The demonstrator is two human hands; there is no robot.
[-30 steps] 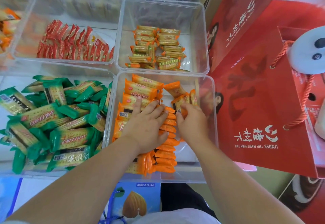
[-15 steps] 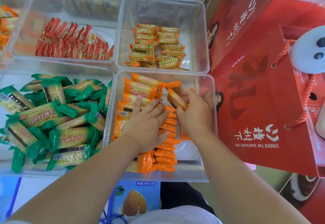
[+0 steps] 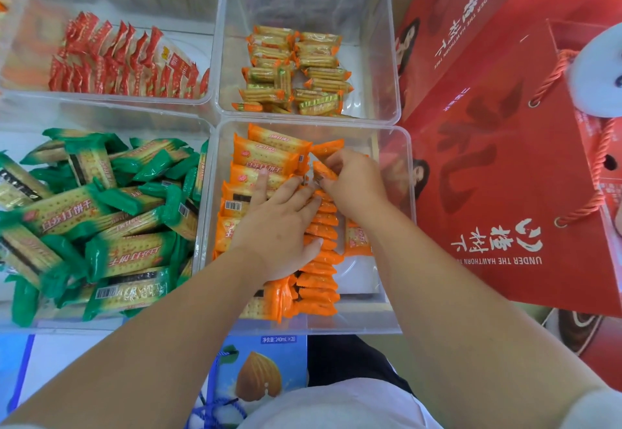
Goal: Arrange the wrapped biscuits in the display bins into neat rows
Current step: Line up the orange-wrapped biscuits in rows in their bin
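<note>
The orange bin (image 3: 353,326) was the clear tub nearest the person, and both hands worked inside it. The left hand (image 3: 279,226) lay flat with straight, spread fingers, gripping nothing. It pressed down on a stack (image 3: 266,156) of orange packs along the bin's left side, its thumb touching a row (image 3: 319,280) of packs set on edge. That row ran down the bin's middle from the hands to the near wall. The right hand (image 3: 353,183) was at the bin's far right part, its fingers and thumb pinching one pack (image 3: 323,170) at the far end of the row, tilted, just beside the left fingertips. A loose pack (image 3: 356,237) lay to the right of the row, partly under the right forearm.

Left of the orange bin sat a tub of jumbled green packs (image 3: 101,213). Behind the bin, another tub held small yellow packs (image 3: 296,72), and red packs (image 3: 117,65) stood behind and to the left. A red bag (image 3: 505,159) leaned against the bin's right wall. An almond carton (image 3: 259,374) showed below its near wall.
</note>
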